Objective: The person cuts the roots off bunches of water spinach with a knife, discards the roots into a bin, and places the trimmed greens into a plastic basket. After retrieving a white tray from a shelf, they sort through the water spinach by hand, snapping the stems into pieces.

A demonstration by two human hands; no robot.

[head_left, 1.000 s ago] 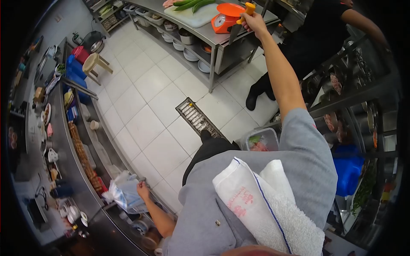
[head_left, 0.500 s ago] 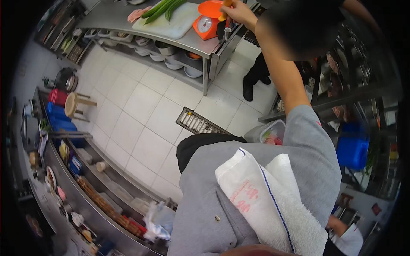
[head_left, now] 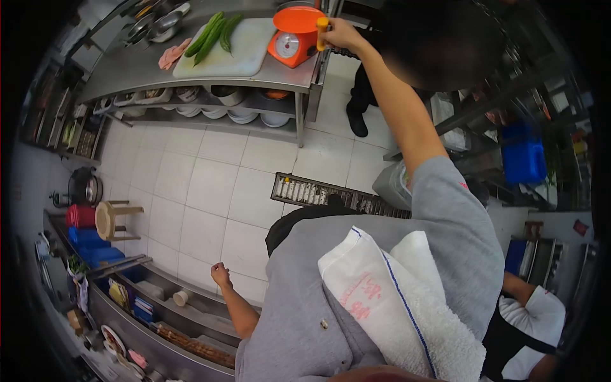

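My right hand (head_left: 342,34) reaches out at the top centre, its fingers closed round a yellow-orange handle (head_left: 323,33). What the handle belongs to is not clear. Right beside it, on the steel counter (head_left: 143,71), stands an orange scale (head_left: 291,46) with a round white dial and an orange pan. Long green gourds (head_left: 210,39) lie on a white cutting board (head_left: 251,48), with a pink cloth (head_left: 173,55) at its left edge. At the lower left, my left hand (head_left: 221,274) hangs over the tiled floor, fingers curled, with nothing visible in it.
Bowls sit on the shelf under the counter. A floor drain grate (head_left: 312,191) lies near my body. A beige stool (head_left: 109,220) stands at the left, above a long steel unit (head_left: 121,318). Another person's dark shoe (head_left: 357,121) shows beyond the counter; a co-worker (head_left: 528,318) is at lower right.
The counter and scale have shifted left in view. My right hand has moved slightly left and down, still holding the handle. My left hand has come into view.
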